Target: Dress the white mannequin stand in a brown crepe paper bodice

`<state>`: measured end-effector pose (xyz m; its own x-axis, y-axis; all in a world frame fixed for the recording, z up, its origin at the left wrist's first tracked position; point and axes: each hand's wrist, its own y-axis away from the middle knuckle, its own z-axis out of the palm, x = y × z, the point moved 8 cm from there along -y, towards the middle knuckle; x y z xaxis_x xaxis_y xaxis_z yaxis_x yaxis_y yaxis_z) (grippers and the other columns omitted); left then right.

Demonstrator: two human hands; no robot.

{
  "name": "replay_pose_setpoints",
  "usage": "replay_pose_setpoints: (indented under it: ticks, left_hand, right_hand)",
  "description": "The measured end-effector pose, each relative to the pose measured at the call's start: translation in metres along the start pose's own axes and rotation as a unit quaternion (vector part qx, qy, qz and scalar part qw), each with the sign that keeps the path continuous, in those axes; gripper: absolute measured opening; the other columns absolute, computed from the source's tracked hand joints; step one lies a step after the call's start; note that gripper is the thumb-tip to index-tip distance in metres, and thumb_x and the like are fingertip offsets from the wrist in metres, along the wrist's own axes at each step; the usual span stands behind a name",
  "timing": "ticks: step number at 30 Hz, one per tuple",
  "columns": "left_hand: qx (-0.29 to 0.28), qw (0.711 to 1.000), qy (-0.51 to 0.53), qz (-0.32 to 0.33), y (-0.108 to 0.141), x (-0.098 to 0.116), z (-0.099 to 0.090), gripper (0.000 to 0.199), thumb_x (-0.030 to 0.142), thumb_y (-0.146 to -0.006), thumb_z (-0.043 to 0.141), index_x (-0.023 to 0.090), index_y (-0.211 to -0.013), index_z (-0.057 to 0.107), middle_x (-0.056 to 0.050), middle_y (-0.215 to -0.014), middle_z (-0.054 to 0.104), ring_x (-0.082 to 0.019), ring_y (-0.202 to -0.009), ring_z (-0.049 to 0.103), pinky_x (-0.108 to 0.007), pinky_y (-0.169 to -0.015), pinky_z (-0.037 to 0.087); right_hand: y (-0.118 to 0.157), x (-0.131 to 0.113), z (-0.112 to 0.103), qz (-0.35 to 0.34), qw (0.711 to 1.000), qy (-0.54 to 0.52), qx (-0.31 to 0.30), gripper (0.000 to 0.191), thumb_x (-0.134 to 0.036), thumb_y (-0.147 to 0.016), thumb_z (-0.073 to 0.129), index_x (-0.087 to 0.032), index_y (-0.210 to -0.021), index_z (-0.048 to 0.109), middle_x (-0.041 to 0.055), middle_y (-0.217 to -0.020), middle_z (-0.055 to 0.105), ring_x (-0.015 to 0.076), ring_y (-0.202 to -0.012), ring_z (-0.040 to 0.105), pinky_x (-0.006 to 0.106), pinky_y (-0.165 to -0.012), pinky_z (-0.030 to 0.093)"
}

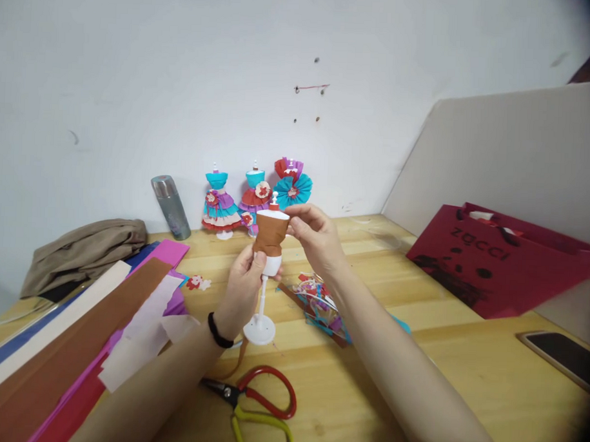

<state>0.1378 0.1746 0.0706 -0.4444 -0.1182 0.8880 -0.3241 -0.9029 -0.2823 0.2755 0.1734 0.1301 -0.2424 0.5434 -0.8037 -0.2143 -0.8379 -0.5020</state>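
Note:
A small white dress form (273, 266) stands upright in the middle, its torso wrapped in a brown paper band (270, 233) with a red collar at the neck. My left hand (245, 277) is closed round the lower torso from the left, thumb in front. At the upper right edge of the torso, my right hand (316, 234) has its thumb and index finger close together; whether the paper edge is between them is hard to make out. The form's round white base (259, 329) is just above the wooden table (367, 378) or on it.
Scissors (231, 394) lie in front. Coloured paper sheets (68, 342) and a brown cloth (86, 246) are left. Behind are a bottle (171, 207) and dressed forms (222, 209). Paper scraps (321, 306), a red bag (506, 267) and a phone (564, 356) lie right.

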Motion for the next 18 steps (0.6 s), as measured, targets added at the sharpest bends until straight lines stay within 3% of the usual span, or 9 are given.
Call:
replay_pose_setpoints:
  ticks: [6, 14, 18]
  left_hand:
    - [-0.042, 0.999, 0.009, -0.031, 0.006, -0.001, 0.010, 0.041, 0.053, -0.082, 0.067, 0.015, -0.091, 0.058, -0.003, -0.075, 0.066, -0.012, -0.060, 0.061, -0.024, -0.055, 0.049]
    - [-0.056, 0.998, -0.004, -0.043, 0.009, -0.002, 0.014, 0.044, 0.057, -0.081, 0.067, 0.015, -0.092, 0.058, -0.003, -0.074, 0.066, -0.015, -0.061, 0.064, -0.024, -0.053, 0.050]
    - [-0.069, 0.997, -0.015, -0.039, 0.011, -0.001, 0.016, 0.043, 0.056, -0.083, 0.065, 0.015, -0.092, 0.058, -0.002, -0.074, 0.067, -0.014, -0.061, 0.065, -0.024, -0.054, 0.051]
  right_hand:
    - [-0.003, -0.016, -0.004, -0.076, 0.996, 0.046, -0.013, 0.017, -0.035, -0.075, 0.076, -0.024, -0.088, 0.072, 0.0028, -0.096, 0.072, 0.0174, -0.089, 0.064, 0.033, -0.080, 0.053]
    - [-0.003, -0.033, -0.006, -0.182, 0.979, 0.093, 0.003, 0.003, -0.026, -0.071, 0.078, -0.026, -0.072, 0.075, 0.0004, -0.083, 0.072, 0.0181, -0.086, 0.066, 0.034, -0.078, 0.054]
    - [-0.003, -0.036, -0.009, -0.185, 0.979, 0.086, 0.010, 0.008, -0.021, -0.072, 0.075, -0.027, -0.066, 0.076, 0.0000, -0.080, 0.072, 0.0176, -0.082, 0.067, 0.033, -0.075, 0.053]
